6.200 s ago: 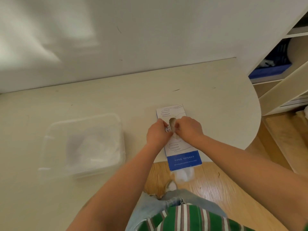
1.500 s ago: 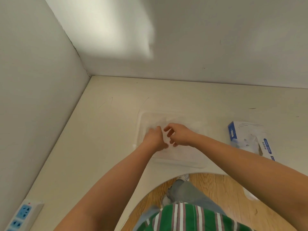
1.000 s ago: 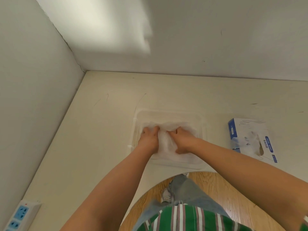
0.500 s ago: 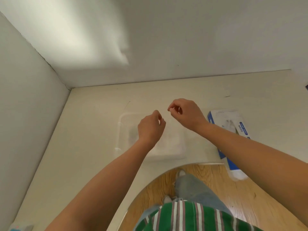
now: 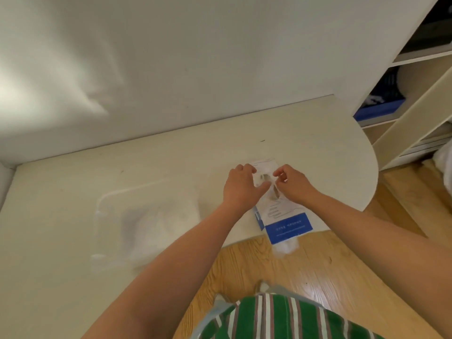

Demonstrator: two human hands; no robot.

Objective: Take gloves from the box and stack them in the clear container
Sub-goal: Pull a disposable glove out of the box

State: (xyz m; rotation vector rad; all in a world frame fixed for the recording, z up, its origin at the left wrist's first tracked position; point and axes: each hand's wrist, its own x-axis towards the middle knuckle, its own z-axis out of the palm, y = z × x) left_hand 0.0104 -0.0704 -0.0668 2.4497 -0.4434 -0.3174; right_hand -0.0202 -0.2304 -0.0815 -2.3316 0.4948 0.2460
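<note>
Mid-frame, my left hand lay loosely spread on the glove box at the bench edge. My right hand curled at its slot, grasp unclear. Left of it, the clear container held white gloves.

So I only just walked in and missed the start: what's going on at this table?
A person is at a glove box lying on the table. The left hand rests open on the box beside its slot. The right hand has its fingers curled at the slot, but I cannot tell whether they have caught a glove. The clear container sits to the left, apart from the box, with a pile of white gloves inside.
</note>
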